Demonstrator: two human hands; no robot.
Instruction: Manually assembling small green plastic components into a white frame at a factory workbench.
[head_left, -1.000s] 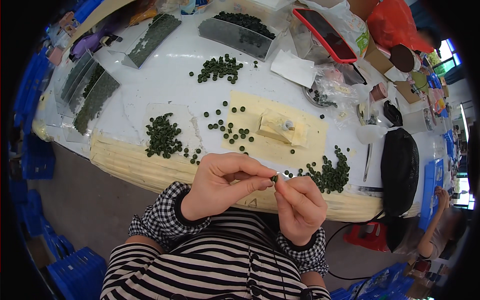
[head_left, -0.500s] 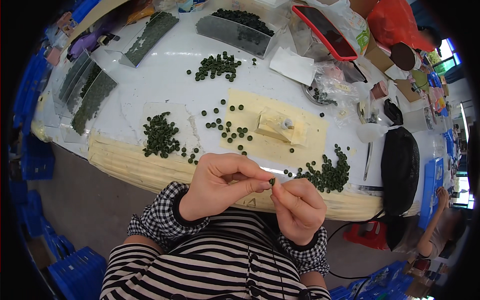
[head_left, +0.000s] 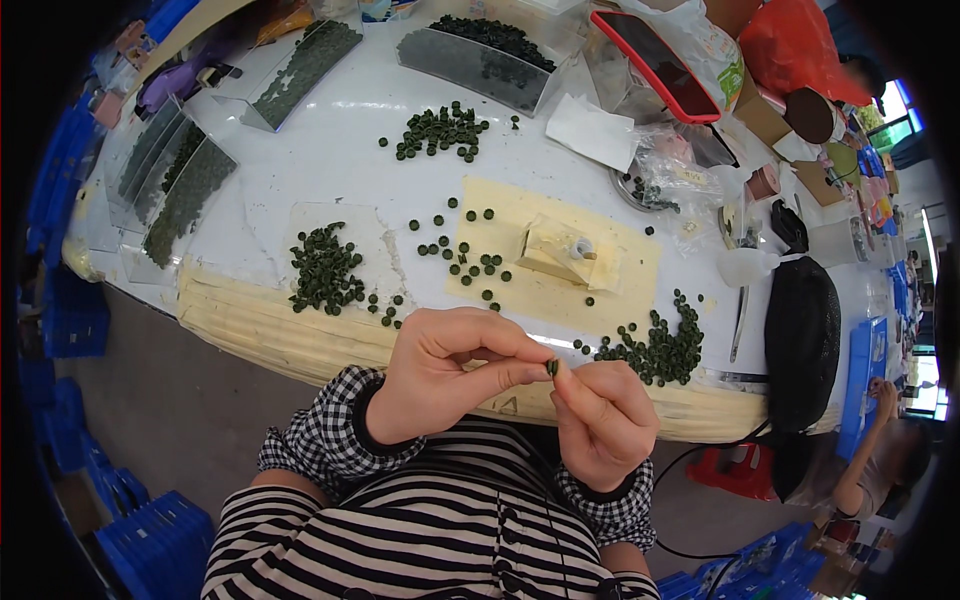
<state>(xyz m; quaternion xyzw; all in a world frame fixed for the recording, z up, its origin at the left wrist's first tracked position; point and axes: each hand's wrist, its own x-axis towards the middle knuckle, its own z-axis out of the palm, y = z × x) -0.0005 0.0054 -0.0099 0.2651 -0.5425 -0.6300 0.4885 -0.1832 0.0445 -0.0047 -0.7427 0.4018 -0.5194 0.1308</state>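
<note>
Between the thumb and finger of my left hand (head_left: 445, 370) is a small round dark green piece (head_left: 552, 368). The fingertips of my right hand (head_left: 606, 418) pinch the same piece from the other side, so both hands meet just over the table's near edge. Beyond them lies a scatter of similar green pieces (head_left: 436, 250), some resting on a pale yellow sheet. To the right is a denser heap of them (head_left: 660, 345), and to the left another heap (head_left: 325, 268) of pieces that look more angular.
A taped yellow block with a small round fitting (head_left: 570, 252) sits on the sheet. Clear bins of green pieces (head_left: 475, 72) stand at the back. A red-cased phone (head_left: 660, 65) leans at back right, near a black mesh-covered object (head_left: 802, 335). Another person's hand (head_left: 882, 400) shows far right.
Both hands keep their pinch on the green piece, which appears turned slightly more upright. The view has shifted a little; things on the table look unmoved.
</note>
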